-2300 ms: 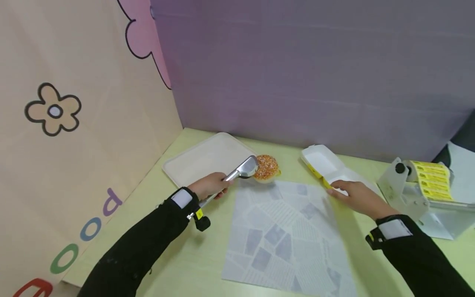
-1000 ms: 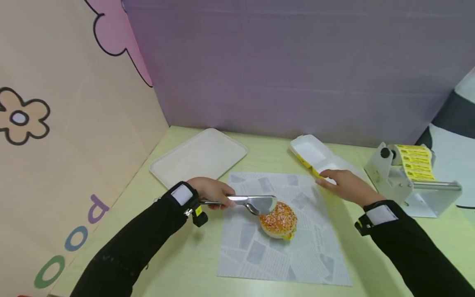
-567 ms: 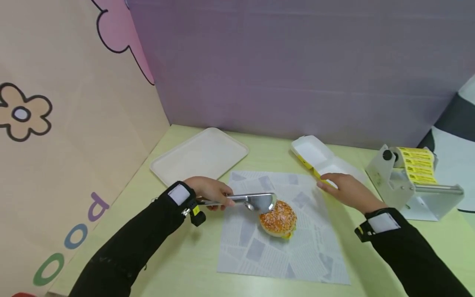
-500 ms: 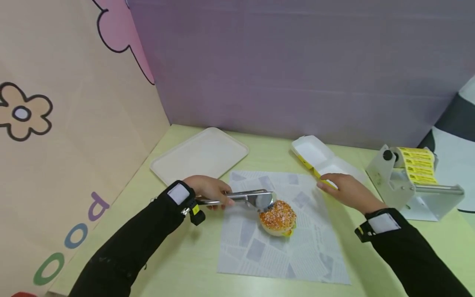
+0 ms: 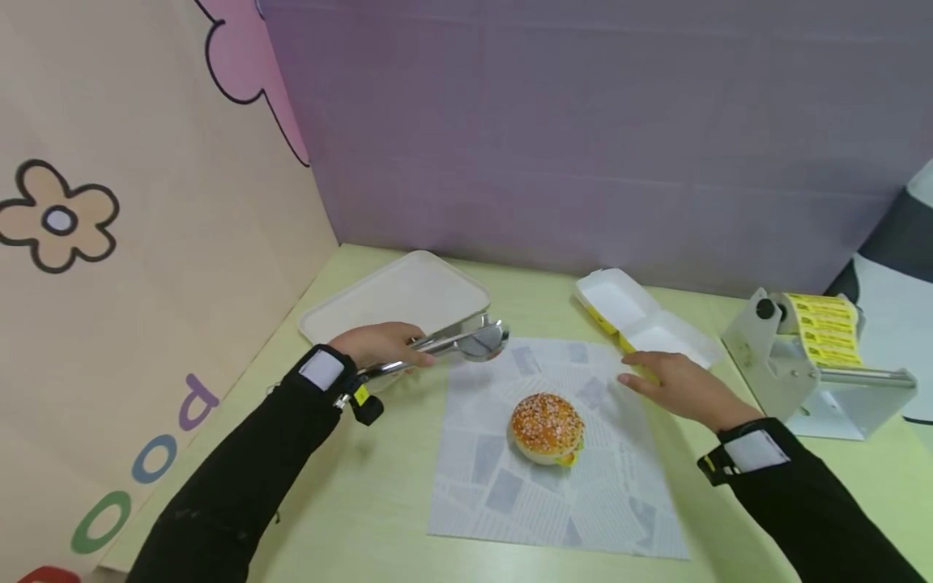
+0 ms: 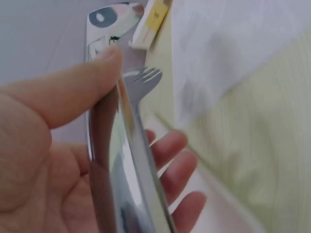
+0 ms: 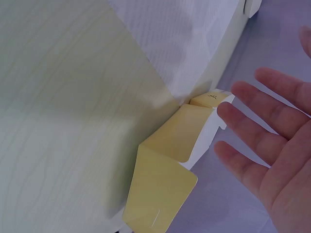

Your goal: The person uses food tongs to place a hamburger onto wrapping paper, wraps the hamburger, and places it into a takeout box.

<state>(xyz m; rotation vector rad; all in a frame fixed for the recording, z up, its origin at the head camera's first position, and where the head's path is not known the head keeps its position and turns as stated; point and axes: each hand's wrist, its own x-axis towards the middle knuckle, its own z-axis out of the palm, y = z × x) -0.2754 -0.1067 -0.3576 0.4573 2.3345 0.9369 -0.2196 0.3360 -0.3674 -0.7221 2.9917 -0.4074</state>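
My left hand (image 5: 382, 344) holds a pair of metal tongs (image 5: 483, 342) just above the near right edge of the tray. The thumb lies along one arm of the tongs, and the fingers curl round the other side in the left wrist view. Nothing shows between the tong heads, which stand apart. A sesame-bun burger (image 5: 547, 427) rests on the printed paper sheet (image 5: 474, 506), right of the tongs. My right hand (image 5: 678, 385) hovers by the open white and yellow burger box (image 5: 615, 298); its fingers are spread and relaxed, apart from the box (image 7: 163, 191) in the right wrist view.
A pale tray (image 5: 397, 295) lies at the back left of the light table (image 5: 364, 494). On the right stands a label dispenser (image 5: 809, 364) with a roll of yellow labels (image 5: 824, 328). A grey-purple partition (image 5: 583, 146) closes off the back.
The tongs carried the burger from beside the tray onto the paper, then opened and let it go. My left hand has drawn them back left and up. The right hand has barely moved.
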